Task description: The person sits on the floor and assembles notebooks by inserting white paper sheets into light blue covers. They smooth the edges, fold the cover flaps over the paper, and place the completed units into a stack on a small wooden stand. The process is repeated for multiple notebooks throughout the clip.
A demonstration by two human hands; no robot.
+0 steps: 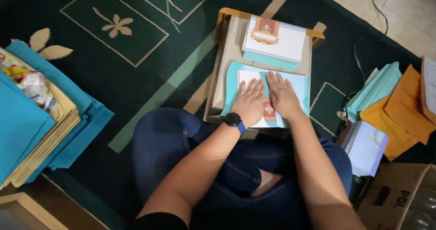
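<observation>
A small wooden lap table (219, 80) stands on the carpet in front of my crossed legs. On it lies a pale card with a red and gold ornament (269, 109) over a light blue sheet (298, 85). My left hand (249, 101), with a dark watch on its wrist, presses flat on the card's left half. My right hand (282, 95) presses flat beside it, fingers spread. At the table's far end sits a stack of similar cards (275, 40) with a red and gold motif on top.
A pile of blue and tan sheets (41, 121) lies at the left on the dark green patterned carpet (113, 66). Orange envelopes (402, 114), light blue envelopes (377, 87) and lilac sheets (365, 146) lie at the right, near a cardboard box (399, 198).
</observation>
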